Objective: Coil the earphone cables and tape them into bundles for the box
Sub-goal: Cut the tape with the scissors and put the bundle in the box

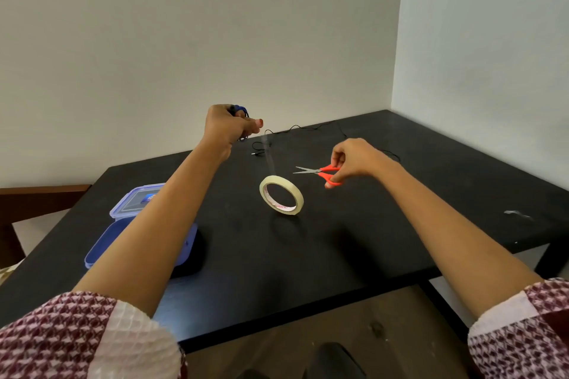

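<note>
Fingers (pixel 256 125): left hand (pixel 226 126) round cable coil (pixel 241 109), right hand (pixel 354 157) round scissors (pixel 308 170).

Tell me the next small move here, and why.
Probably move the scissors in the right hand leftward to snip the tape strip. The strip runs taut from the blue coiled cable held in the left hand down to the tape roll, and the blades point toward it.

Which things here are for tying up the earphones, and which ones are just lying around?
For the job: blue cable bundle in the left hand, tape roll, scissors in the right hand, black cable, box.
Just lying about: pale scrap on the table, wooden furniture beside it.
</note>
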